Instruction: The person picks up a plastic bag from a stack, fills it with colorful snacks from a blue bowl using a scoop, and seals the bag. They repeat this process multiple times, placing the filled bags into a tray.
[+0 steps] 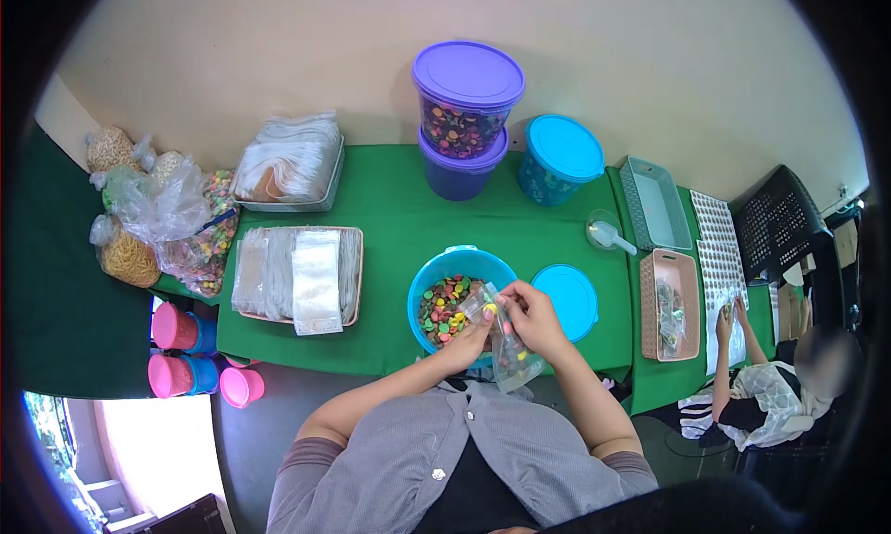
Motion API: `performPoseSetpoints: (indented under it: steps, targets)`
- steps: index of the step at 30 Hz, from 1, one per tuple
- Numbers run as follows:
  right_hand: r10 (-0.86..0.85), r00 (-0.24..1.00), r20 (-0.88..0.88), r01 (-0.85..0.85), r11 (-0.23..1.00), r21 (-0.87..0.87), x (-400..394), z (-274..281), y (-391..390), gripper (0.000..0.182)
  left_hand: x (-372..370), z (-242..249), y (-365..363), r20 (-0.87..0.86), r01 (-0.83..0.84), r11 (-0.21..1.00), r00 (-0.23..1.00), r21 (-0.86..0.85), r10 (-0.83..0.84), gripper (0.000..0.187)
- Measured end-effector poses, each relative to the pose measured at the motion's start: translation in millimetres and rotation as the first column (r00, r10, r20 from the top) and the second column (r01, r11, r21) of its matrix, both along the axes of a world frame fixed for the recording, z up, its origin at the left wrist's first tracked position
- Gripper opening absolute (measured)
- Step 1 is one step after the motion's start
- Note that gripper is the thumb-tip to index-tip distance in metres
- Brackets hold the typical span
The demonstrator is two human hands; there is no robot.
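My left hand [471, 340] grips one side of a clear plastic bag [512, 360] near its top. At the bag's upper edge, my right hand [535, 317] has its fingers closed on the plastic. Several coloured round pieces, red, yellow and green, lie inside the bag, which hangs tilted over the near right rim of a blue tub [417, 290]. Many colourful round snack pieces [443, 304] fill the tub's bottom. Just right of my right hand lies a blue lid [568, 302].
Left are baskets of clear bags [318, 279] and bulging snack sacks [190, 223]. Purple-lidded tubs [469, 75] and a blue-lidded tub [561, 158] stand behind. A scoop [613, 237], a pink basket [649, 302] and a grey basket [654, 205] are right, near another person's hands [729, 319].
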State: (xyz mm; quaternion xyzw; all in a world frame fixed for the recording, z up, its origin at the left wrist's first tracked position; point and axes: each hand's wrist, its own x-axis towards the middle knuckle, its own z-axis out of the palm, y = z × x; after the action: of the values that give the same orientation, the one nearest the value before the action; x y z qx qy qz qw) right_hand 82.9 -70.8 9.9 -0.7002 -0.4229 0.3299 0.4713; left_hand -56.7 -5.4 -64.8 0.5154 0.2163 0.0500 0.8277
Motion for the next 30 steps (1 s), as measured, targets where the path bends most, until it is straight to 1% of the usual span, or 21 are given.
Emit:
performPoseSetpoints:
  steps: [1, 2, 3, 4, 6, 8, 10, 12, 13, 15, 16, 18, 20, 21, 22, 23, 24, 26, 27, 28, 30]
  targets:
    - [-0.002, 1.000, 0.001, 0.002, 1.000, 0.002, 2.4, -4.0, -0.2, 0.009, -0.7, 1.2, 0.3, 0.025, 0.007, 1.000, 1.000, -0.026, -0.006, 0.073]
    - [-0.023, 0.998, 0.059, 0.021, 0.999, 0.034, 6.6, -11.6, -0.9, 0.009, -1.1, 2.1, 0.2, 0.050, 0.012, 0.998, 0.999, -0.054, -0.009, 0.073]
    - [-0.043, 0.992, 0.116, 0.035, 0.997, 0.063, 6.6, -10.8, -0.1, 0.009, -1.2, 2.2, -0.8, 0.050, 0.009, 0.998, 0.999, -0.057, -0.006, 0.073]
    - [-0.039, 0.993, 0.114, 0.032, 0.998, 0.062, 4.3, -9.5, -1.4, 0.009, -2.1, 2.2, -1.7, 0.030, 0.018, 0.998, 0.999, -0.060, -0.016, 0.073]
    - [-0.065, 0.998, 0.015, 0.066, 0.996, -0.056, 0.3, -0.5, -4.3, 0.007, -3.3, 5.6, 0.2, 0.014, 0.029, 0.998, 0.999, -0.060, -0.028, 0.073]
    - [-0.073, 0.997, -0.011, 0.072, 0.994, -0.086, 1.8, 7.0, -3.8, 0.007, -5.8, 11.4, 4.3, -0.011, 0.055, 0.998, 0.998, -0.023, -0.055, 0.073]
    - [-0.080, 0.996, -0.042, 0.074, 0.990, -0.116, 1.4, 7.2, -3.9, 0.007, -7.1, 14.1, 2.5, -0.010, 0.064, 0.997, 0.998, -0.039, -0.065, 0.074]
    - [-0.119, 0.993, -0.019, 0.118, 0.992, -0.046, 2.6, 4.3, -4.7, 0.007, -5.9, 18.6, 3.2, -0.004, 0.080, 0.996, 0.997, -0.050, -0.080, 0.075]
    - [-0.118, 0.993, -0.018, 0.117, 0.992, -0.046, 4.1, 1.2, -5.2, 0.007, -5.5, 21.3, 3.4, 0.002, 0.045, 0.999, 0.999, -0.015, -0.045, 0.075]
    - [-0.041, 0.993, 0.107, 0.039, 0.999, 0.026, 3.9, -2.2, -4.6, 0.008, -7.0, 20.0, 2.4, 0.006, 0.008, 1.000, 1.000, 0.020, -0.008, 0.076]
    - [-0.042, 0.993, 0.108, 0.039, 0.999, 0.029, 3.3, 0.7, -5.0, 0.008, -7.0, 15.0, 1.2, 0.029, 0.020, 1.000, 0.999, 0.016, -0.020, 0.075]
    - [-0.130, 0.986, -0.103, 0.131, 0.991, -0.001, 2.8, 10.2, -6.0, 0.009, -4.3, 9.1, 4.2, 0.057, 0.032, 0.999, 0.998, 0.016, -0.033, 0.074]
    - [-0.153, 0.980, -0.126, 0.161, 0.986, 0.052, 4.2, 8.5, -7.2, 0.010, -3.9, 3.9, 10.1, 0.123, -0.046, 0.994, 0.992, 0.099, 0.033, 0.067]
    - [-0.187, 0.972, -0.144, 0.210, 0.965, 0.160, 4.7, 3.4, -8.4, 0.010, -3.9, 16.2, 13.6, 0.124, -0.044, 0.994, 0.992, 0.101, 0.032, 0.067]
    - [-0.219, 0.962, -0.165, 0.257, 0.929, 0.265, 3.4, 4.3, -8.7, 0.010, -4.1, 39.3, 17.9, 0.212, -0.160, 0.976, 0.969, 0.145, 0.127, 0.062]
    - [-0.235, 0.964, -0.128, 0.262, 0.924, 0.277, 0.7, 7.8, -12.7, 0.011, -3.7, 52.2, 22.2, 0.303, -0.276, 0.945, 0.929, 0.176, 0.215, 0.058]
    - [-0.239, 0.963, -0.127, 0.265, 0.924, 0.277, -3.9, 11.4, -12.7, 0.011, -4.5, 52.7, 26.5, 0.303, -0.273, 0.946, 0.929, 0.176, 0.212, 0.058]
    - [-0.170, 0.962, 0.216, 0.062, 0.900, 0.432, -14.8, 17.0, -10.3, 0.010, -8.5, 52.7, 34.6, 0.376, -0.358, 0.825, 0.906, 0.438, 0.194, 0.052]
    - [-0.116, 0.955, 0.273, -0.015, 0.901, 0.434, -19.9, 23.5, -10.7, 0.010, -11.1, 62.4, 36.0, 0.397, -0.356, 0.836, 0.899, 0.417, 0.185, 0.050]
    - [-0.116, 0.955, 0.272, -0.015, 0.899, 0.437, -21.5, 24.5, -9.6, 0.010, -14.3, 70.0, 39.5, 0.397, -0.356, 0.835, 0.899, 0.420, 0.184, 0.050]
    - [-0.291, 0.953, 0.085, 0.204, 0.824, 0.528, -22.9, 25.7, -7.7, 0.009, -19.9, 84.4, 44.5, 0.430, -0.374, 0.801, 0.888, 0.467, 0.163, 0.049]
